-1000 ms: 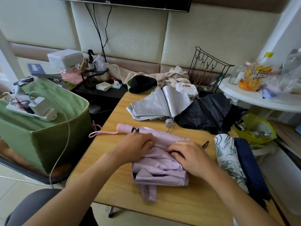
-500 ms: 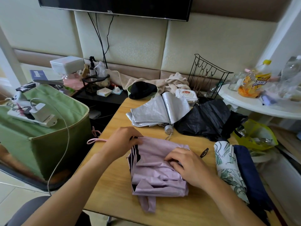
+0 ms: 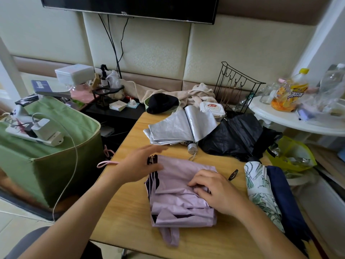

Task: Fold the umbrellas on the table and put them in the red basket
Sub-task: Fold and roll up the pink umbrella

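The right hand [image 3: 214, 191] pinches the lilac fabric umbrella's [image 3: 179, 195] pleats flat on the wooden table [image 3: 127, 208], seemingly so they won't spring loose, while the left hand [image 3: 141, 165] hovers open-fingered over its top edge.

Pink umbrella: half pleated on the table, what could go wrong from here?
The left hand is open beside the pink umbrella, so only the right hand pinches the pleats; they may spring loose. The closing strap lies under the bundle toward the table edge and could get trapped.
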